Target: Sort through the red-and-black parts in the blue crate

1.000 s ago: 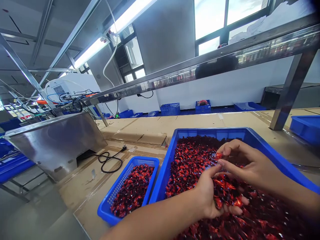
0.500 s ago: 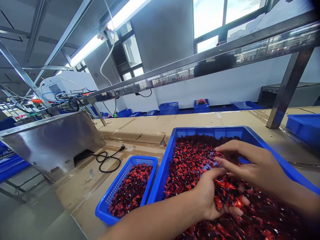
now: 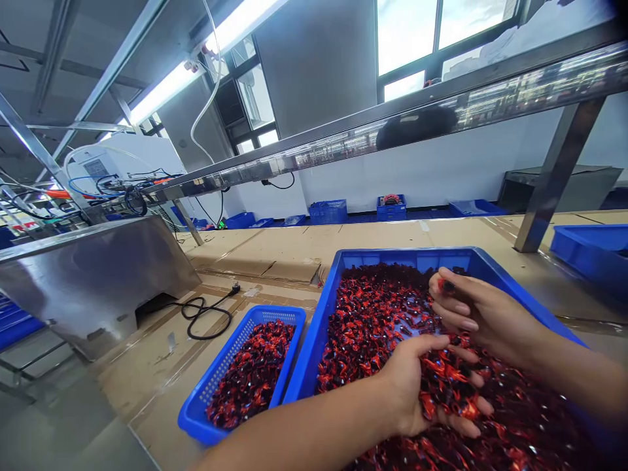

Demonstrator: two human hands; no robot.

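Observation:
A large blue tub (image 3: 307,353) holds a deep layer of small shiny red-and-black parts (image 3: 360,327). Above them my left hand (image 3: 412,386) is cupped palm up, its fingers curled under a handful of these red parts (image 3: 444,379). Just to its right, my right hand (image 3: 475,307) is raised, with one small red-and-dark part (image 3: 445,286) pinched between thumb and forefinger. The other fingers of that hand are bent. The exact shape of the parts is too small to make out.
A smaller blue basket (image 3: 196,405) of similar parts stands left of the tub. Beyond it lie a black power cord (image 3: 209,317) and a steel machine housing (image 3: 98,281). A metal rail (image 3: 343,147) crosses above the cardboard-covered table (image 3: 383,232). Another blue bin (image 3: 591,255) sits at right.
My right hand has lifted away from my left palm, and a red part now shows in its pinch. My left hand stays cupped around its handful, fingers slightly more spread.

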